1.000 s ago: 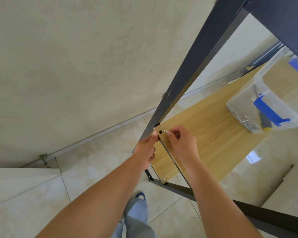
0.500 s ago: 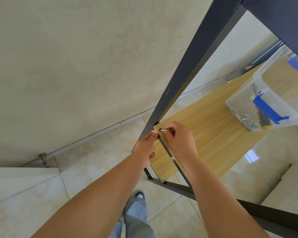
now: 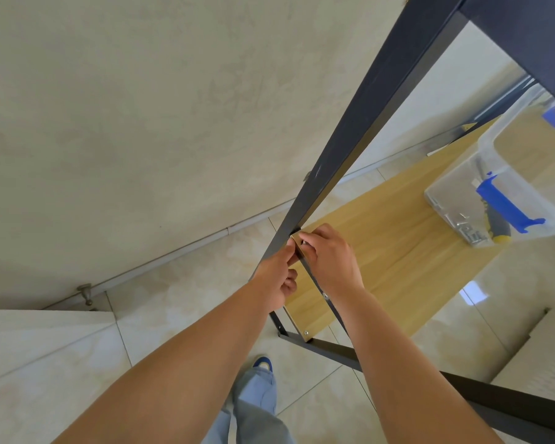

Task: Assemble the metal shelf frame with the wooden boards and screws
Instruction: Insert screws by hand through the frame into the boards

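Tiled floor below; both hands [image 3: 329, 257] pinched at board [image 3: 394, 248] corner, contents hidden.

Your hands [image 3: 329, 259] crowded by the post [image 3: 359, 129] just left, bare board [image 3: 398, 248] open to their right, box [image 3: 507, 193] well beyond blocking the far end

No legible text, label, brand, number or sign anywhere in view. Checked the frame [image 3: 362, 123], board [image 3: 407, 238] and clear bin [image 3: 462, 187]: all surfaces unmarked, or too small and blurred to read.
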